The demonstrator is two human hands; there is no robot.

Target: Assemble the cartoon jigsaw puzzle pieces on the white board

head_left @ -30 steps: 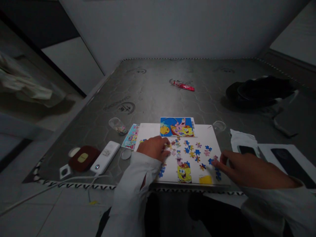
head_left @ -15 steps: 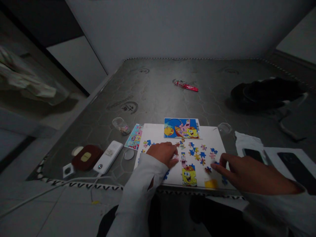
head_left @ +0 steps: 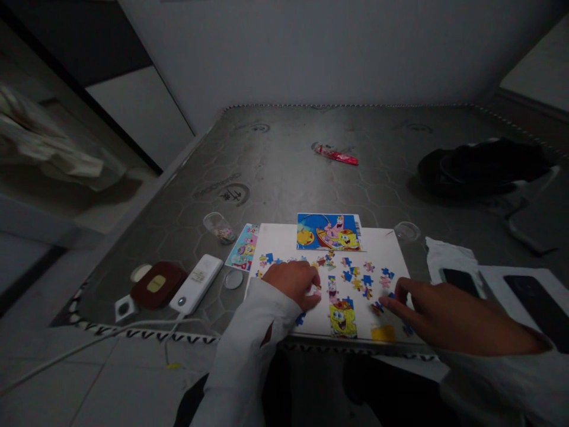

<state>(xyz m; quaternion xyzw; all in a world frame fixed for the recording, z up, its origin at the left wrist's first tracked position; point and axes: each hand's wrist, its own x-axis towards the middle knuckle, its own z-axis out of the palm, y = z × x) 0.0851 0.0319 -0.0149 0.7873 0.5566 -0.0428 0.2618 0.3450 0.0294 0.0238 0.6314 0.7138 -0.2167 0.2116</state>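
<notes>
Currently listed: loose jigsaw puzzle pieces (head_left: 354, 277) in blue, yellow and pink, scattered over a white board (head_left: 273, 246) at lower centre. Left hand (head_left: 293, 284): fingers together, curled down onto pieces mid-board; any grip cannot be told. Right hand (head_left: 440, 314): fingers spread apart, tips just beside blue pieces near the board's right edge. SpongeBob picture card (head_left: 329, 232): overlapping the board's top edge. Beside the board: small illustrated card (head_left: 242, 247), clear plastic cup (head_left: 219, 228), white power bank (head_left: 195, 283), dark red pouch (head_left: 156, 284). Lower right: two black smartphones (head_left: 540, 305). Upper right: black cloth (head_left: 482, 166).
</notes>
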